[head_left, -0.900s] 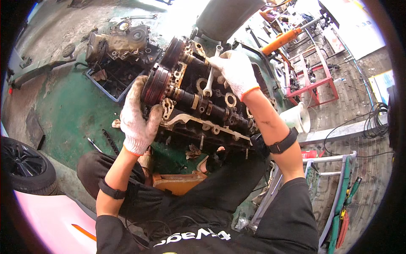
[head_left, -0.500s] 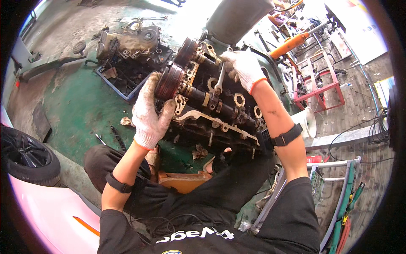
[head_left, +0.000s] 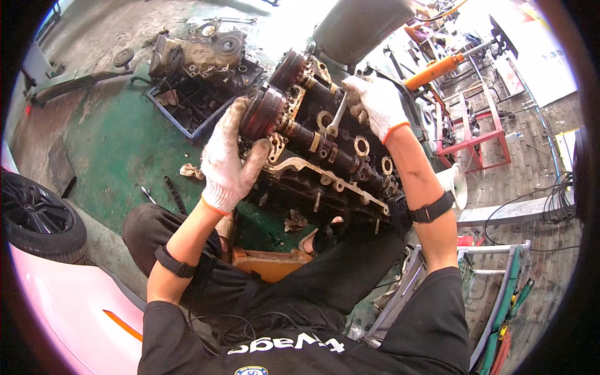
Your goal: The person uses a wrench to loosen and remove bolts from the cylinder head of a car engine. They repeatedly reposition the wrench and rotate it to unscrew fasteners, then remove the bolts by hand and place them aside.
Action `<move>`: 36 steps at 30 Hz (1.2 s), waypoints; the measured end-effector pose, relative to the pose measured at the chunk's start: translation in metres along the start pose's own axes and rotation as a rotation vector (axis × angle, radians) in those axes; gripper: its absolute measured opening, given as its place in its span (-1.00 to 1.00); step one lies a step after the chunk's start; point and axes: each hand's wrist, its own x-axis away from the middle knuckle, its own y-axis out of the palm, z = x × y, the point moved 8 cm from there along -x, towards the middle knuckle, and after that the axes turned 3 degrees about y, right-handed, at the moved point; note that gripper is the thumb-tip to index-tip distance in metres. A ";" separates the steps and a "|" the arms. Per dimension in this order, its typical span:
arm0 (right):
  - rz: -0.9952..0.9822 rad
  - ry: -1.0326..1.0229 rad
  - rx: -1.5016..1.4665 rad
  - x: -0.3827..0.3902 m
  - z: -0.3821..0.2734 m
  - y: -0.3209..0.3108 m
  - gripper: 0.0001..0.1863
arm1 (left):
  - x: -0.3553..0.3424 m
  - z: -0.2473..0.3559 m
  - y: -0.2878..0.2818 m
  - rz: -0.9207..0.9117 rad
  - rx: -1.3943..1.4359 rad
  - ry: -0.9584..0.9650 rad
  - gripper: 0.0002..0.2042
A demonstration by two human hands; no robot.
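A greasy engine cylinder head (head_left: 300,164) with camshafts and round gears lies in front of me. My left hand (head_left: 230,156), in a soiled white knit glove, cups the near dark camshaft gear (head_left: 262,114), fingers along its left side and thumb below. A metal wrench (head_left: 338,117) is in my right hand (head_left: 377,106), also gloved, with the fingers closed around its upper part. The wrench's lower end rests at the near camshaft (head_left: 302,135). The glove covers its other end. A second round gear (head_left: 289,70) sits just beyond the first.
A blue crate (head_left: 187,129) of dark parts and a removed engine cover (head_left: 197,55) lie at the far left. A grey cylindrical bin (head_left: 361,28) stands beyond the engine. Left are a wheel (head_left: 40,219) and pink panel (head_left: 69,300); right, a red frame (head_left: 472,144).
The view has shifted slightly, so the engine sits a little further right. My right hand now covers the wrench's upper end, which showed before. The left hand stays at the gear.
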 end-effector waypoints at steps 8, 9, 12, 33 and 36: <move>0.137 -0.366 0.399 0.017 -0.045 0.007 -0.65 | 0.001 0.000 0.000 -0.004 -0.020 -0.006 -0.34; 0.108 -0.338 0.381 0.017 -0.042 0.010 -0.59 | 0.001 -0.001 0.000 -0.007 -0.017 -0.010 -0.34; 0.100 -0.505 0.462 0.026 -0.048 0.024 -0.53 | 0.001 -0.002 0.001 -0.002 -0.006 -0.007 -0.34; 0.037 -0.958 0.393 0.182 -0.002 0.029 -0.70 | 0.004 -0.005 0.001 -0.028 0.007 -0.024 -0.34; -0.029 -0.437 -0.011 0.159 0.028 0.002 -0.78 | 0.004 -0.005 0.001 -0.010 0.032 -0.027 -0.35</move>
